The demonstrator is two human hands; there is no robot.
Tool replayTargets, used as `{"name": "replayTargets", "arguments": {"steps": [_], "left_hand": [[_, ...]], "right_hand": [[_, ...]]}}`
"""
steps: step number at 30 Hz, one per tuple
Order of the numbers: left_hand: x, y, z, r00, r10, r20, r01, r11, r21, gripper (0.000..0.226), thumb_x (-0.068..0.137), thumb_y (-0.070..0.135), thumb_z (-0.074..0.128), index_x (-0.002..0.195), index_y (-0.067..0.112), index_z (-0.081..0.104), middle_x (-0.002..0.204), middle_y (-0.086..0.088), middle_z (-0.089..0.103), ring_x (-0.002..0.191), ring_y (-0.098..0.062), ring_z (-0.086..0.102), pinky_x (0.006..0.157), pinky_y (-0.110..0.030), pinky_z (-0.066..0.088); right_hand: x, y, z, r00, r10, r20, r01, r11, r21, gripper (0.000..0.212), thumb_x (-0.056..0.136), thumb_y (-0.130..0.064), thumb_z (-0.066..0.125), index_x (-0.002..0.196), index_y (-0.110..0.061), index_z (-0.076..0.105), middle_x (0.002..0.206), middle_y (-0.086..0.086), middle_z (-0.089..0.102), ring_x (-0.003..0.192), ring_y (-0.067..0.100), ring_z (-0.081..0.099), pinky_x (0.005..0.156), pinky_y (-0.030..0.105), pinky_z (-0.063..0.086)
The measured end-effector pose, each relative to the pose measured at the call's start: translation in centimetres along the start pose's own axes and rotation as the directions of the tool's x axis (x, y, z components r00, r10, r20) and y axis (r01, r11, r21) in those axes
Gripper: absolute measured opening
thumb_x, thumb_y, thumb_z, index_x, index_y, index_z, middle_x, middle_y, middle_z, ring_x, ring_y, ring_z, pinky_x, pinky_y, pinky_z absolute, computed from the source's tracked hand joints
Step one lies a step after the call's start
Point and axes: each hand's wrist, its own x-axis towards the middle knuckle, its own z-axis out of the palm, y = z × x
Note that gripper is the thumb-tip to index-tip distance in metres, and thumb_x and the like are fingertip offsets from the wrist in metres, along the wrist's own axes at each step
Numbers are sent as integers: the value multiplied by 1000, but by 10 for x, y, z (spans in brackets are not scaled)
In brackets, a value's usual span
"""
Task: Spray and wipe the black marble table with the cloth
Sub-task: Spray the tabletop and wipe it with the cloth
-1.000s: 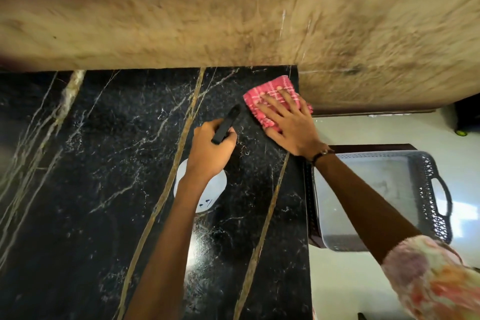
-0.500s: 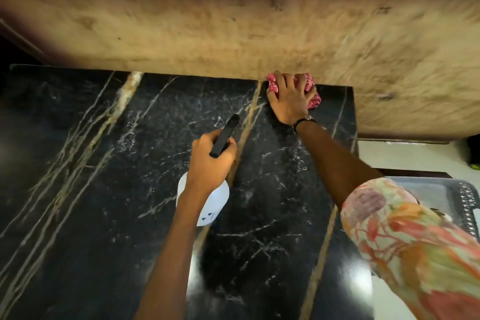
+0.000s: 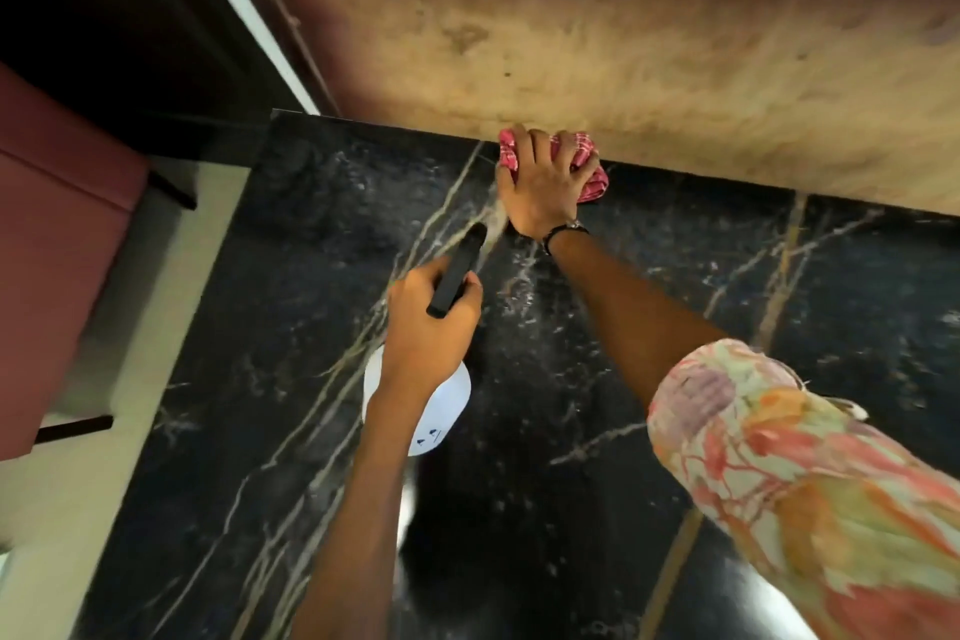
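The black marble table [image 3: 597, 431] with pale and gold veins fills the lower view. A bunched pink checked cloth [image 3: 589, 172] lies at the table's far edge against the wall. My right hand [image 3: 543, 187] lies on top of the cloth with its fingers curled over it, pressing it to the marble. Nearer to me, my left hand [image 3: 428, 327] grips the black trigger head of a white spray bottle [image 3: 439, 411] held above the table, nozzle pointing toward the cloth.
A rough tan wall [image 3: 649, 57] runs right behind the table's far edge. Left of the table lie a strip of pale floor [image 3: 130, 327] and a maroon piece of furniture [image 3: 57, 250]. A dark opening with a white frame sits at the top left.
My right hand slid the cloth leftward along the far edge by the wall, bunching it up. The view swung left, so the table's left end and the maroon furniture now show.
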Motion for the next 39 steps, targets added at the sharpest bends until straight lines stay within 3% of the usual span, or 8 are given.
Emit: {"name": "replayTargets", "arguments": {"steps": [7,15,18,21,25,26,31,39], "left_hand": [[26,-28,-76,997,-23,-70,20,998,-51,23,89,8,55,77,-11,54,56,-30,44,44,-26,34,45,-33,29],[22,-52,-117,988,-27,-155,20,999,-47,23,85,22,55,79,0,60,76,-32,56,61,-50,47,50,-38,40],[22,-50,-116,988,-47,-146,40,998,-50,18,90,15,56,79,1,61,78,-33,57,58,-49,44,50,-38,39],[21,-44,-110,990,-63,-126,55,997,-61,14,90,10,55,79,2,61,79,-33,57,50,-33,41,51,-37,39],[20,-41,-106,992,-71,-102,63,995,-78,14,90,8,54,78,4,61,77,-32,57,45,-17,41,49,-33,38],[20,-42,-106,992,-71,-102,63,995,-83,14,89,7,54,78,5,61,77,-32,57,44,-16,41,48,-30,38],[21,-44,-109,990,-72,-120,60,993,-102,17,83,20,54,77,7,62,76,-30,57,45,-23,41,47,-31,39],[14,-45,-108,989,-2,-149,-15,994,-111,26,78,19,51,73,-6,52,57,-29,42,49,-42,36,43,-41,30]], "right_hand": [[40,-136,47,990,-137,26,137,991,-2,54,96,-42,33,146,-25,25,148,-1,33,138,36,20,109,67,5],[66,-207,77,888,-460,31,461,883,-89,53,98,-40,29,149,-34,20,155,-16,23,140,24,22,110,63,12],[69,-195,77,816,-574,63,577,808,-122,50,100,-40,26,149,-36,19,156,-19,20,143,23,19,111,61,11],[66,-179,69,729,-681,74,685,723,-87,48,101,-37,31,148,-35,22,156,-16,23,145,20,16,114,59,6],[42,-163,68,433,-888,154,895,444,45,55,98,-41,38,149,-32,19,158,-9,20,145,15,16,114,52,1],[42,-166,68,456,-877,153,877,472,92,58,98,-46,36,150,-30,16,159,-8,15,146,15,14,114,53,1],[61,-208,80,821,-566,74,567,823,8,52,99,-53,22,148,-38,21,161,-4,1,146,30,-11,112,63,-9],[69,-258,88,949,-304,82,304,953,18,61,95,-58,25,149,-30,20,159,1,14,145,33,5,114,57,2]]}}
